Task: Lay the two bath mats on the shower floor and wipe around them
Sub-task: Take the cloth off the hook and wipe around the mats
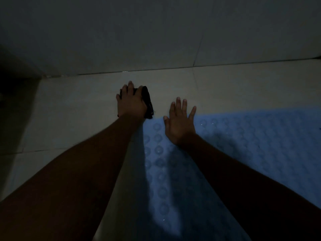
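2 hands. Left hand [131, 101], fingers straight, presses dark cloth [148, 102] onto shower floor [69, 110] at 11 o'clock. Right hand [179, 122], fingers spread, rests flat on blue bath mat [243, 145], lying at 4 o'clock.

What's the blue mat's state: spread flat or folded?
Spread flat. The blue mat lies on the floor tiles with its circle pattern unbroken; the right hand rests flat on its corner. Part of it is out of view.
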